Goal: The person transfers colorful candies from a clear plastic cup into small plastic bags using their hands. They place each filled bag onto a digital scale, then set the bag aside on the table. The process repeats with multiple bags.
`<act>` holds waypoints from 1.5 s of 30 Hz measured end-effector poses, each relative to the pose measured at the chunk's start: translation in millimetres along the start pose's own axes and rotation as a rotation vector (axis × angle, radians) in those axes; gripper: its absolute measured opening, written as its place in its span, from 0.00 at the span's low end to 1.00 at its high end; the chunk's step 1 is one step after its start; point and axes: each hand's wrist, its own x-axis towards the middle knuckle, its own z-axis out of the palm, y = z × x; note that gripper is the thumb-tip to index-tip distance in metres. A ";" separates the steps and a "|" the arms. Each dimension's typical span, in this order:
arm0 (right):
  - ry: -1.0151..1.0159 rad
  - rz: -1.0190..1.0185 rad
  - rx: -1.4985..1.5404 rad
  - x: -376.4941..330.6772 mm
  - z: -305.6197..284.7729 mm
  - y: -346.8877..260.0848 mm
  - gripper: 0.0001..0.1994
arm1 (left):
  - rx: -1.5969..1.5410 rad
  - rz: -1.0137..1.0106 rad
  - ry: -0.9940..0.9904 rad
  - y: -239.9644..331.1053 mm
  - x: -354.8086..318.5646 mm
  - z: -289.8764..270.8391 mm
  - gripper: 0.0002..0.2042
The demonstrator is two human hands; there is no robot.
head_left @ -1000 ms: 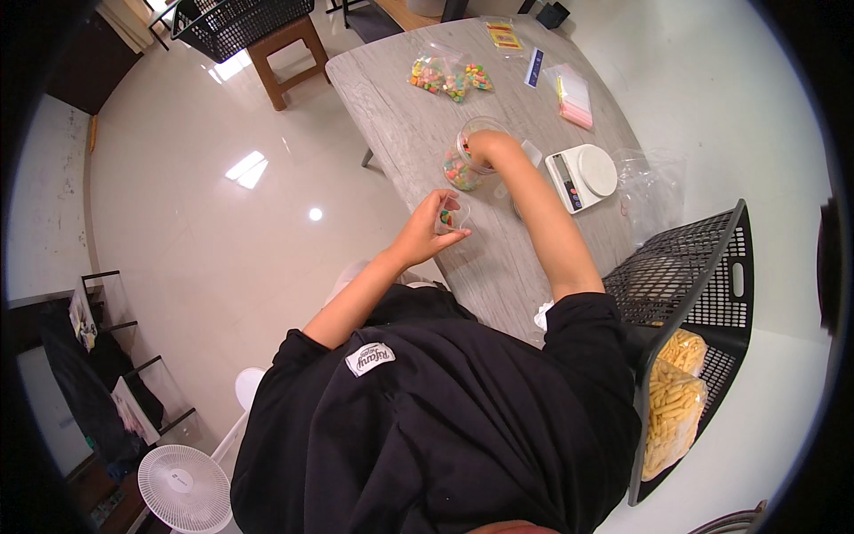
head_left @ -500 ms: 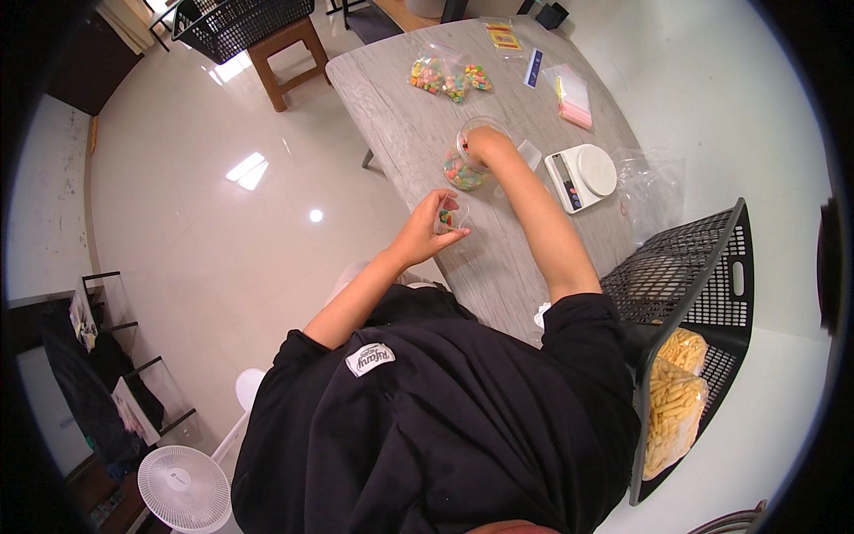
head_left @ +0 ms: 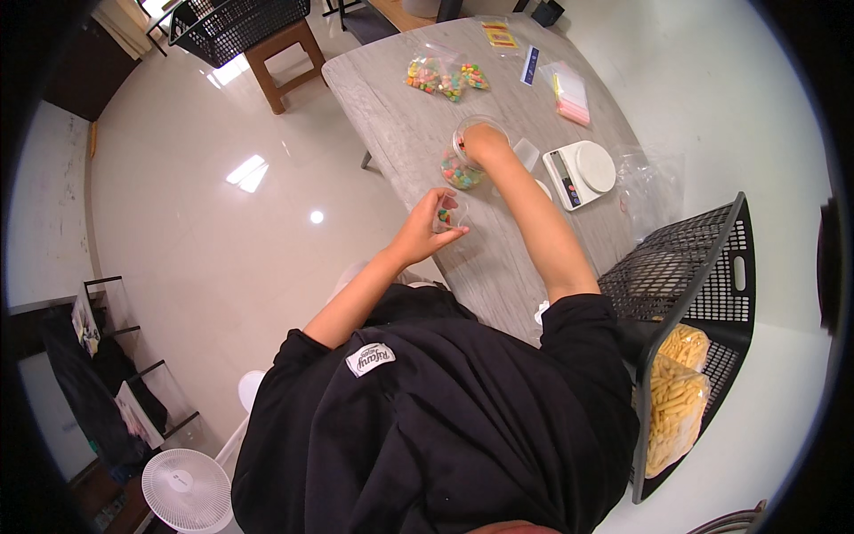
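Observation:
My left hand (head_left: 424, 230) curls around a small clear plastic bag (head_left: 452, 215), its thumb and fingers spread around the mouth. A few coloured candies lie inside the bag. My right hand (head_left: 486, 145) reaches down into a clear round jar (head_left: 462, 172) of pastel and bright candies. The jar's rim surrounds that hand, and its fingers are hidden, so I cannot see what they hold. Jar and bag are close together at the table's left edge.
Beyond the jar lie filled candy bags (head_left: 448, 76), a stack of pink-edged bags (head_left: 570, 96) and yellow packets (head_left: 500, 35). A white kitchen scale (head_left: 580, 174) stands right of the jar. A black basket (head_left: 742, 240) with bagged yellow snacks (head_left: 676, 405) is nearer me on the right.
My right hand stays in the jar, with only a slight shift. My left hand keeps hold of the bag in nearly the same place.

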 end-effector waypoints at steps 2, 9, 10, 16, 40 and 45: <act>0.011 0.037 0.069 0.9 0.8 -2.3 0.15 | 0.001 -0.001 -0.007 -0.6 0.8 -0.5 0.28; 0.023 -0.137 0.020 0.2 -0.1 -0.7 0.13 | 0.005 0.000 -0.007 -0.8 3.0 -2.1 0.28; 0.025 -0.135 -0.001 -0.5 -0.6 -0.6 0.12 | 0.001 0.005 -0.007 -0.3 3.4 -1.5 0.28; 0.041 -0.168 -0.038 -10.7 -8.3 -0.7 0.10 | 0.021 0.021 0.024 -0.6 5.8 -1.2 0.26; 0.171 -0.597 0.725 -108.1 -64.5 27.7 0.12 | 0.172 0.164 0.017 46.0 50.8 -22.0 0.26; 0.165 -0.461 0.825 -111.2 -70.9 30.0 0.13 | 0.149 0.110 0.010 39.7 48.3 -21.6 0.26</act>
